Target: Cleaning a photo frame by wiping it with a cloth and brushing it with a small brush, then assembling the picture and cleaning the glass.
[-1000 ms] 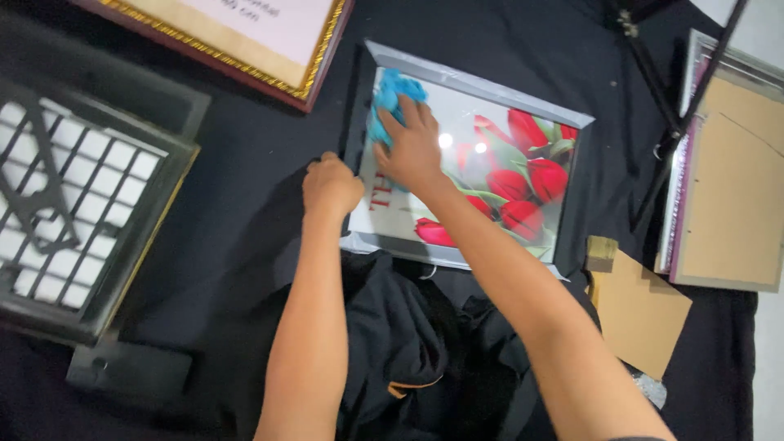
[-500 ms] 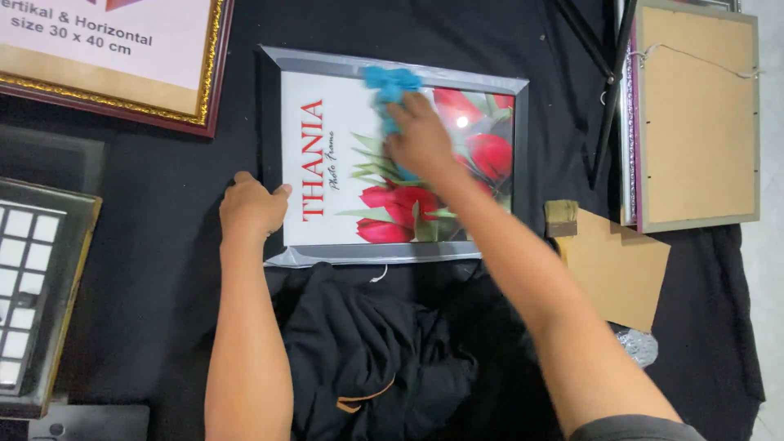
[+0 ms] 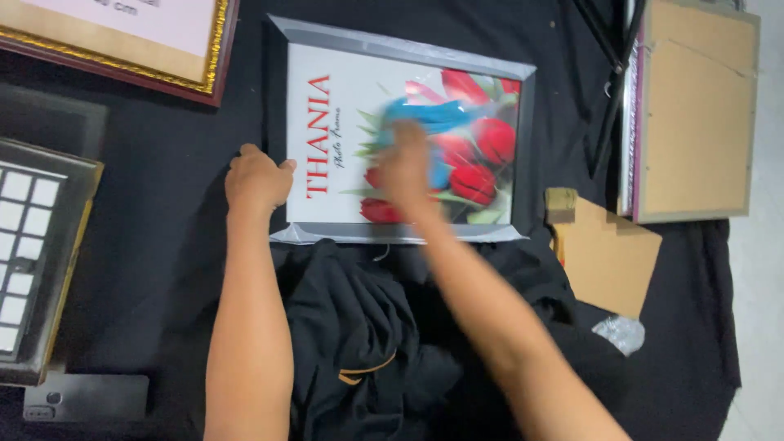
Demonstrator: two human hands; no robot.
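Left hand (image 3: 257,180) is curling loosely against the left edge of the frame (image 3: 400,45), fingers bent over the rim and gripping nothing else, pinning it to the black cloth (image 3: 163,245). Right hand (image 3: 404,167), blurred, is pressing a blue rag (image 3: 429,114) flat onto the glass over the red tulips; whether the fingers are closing round the rag I cannot tell. Wiping well likely calls for even pressure and a firm brace at the rim. Grey moulding is looking smooth, the glazing glossy. Right of it are lying a cardboard sheet (image 3: 608,257) and a backing board (image 3: 694,122).
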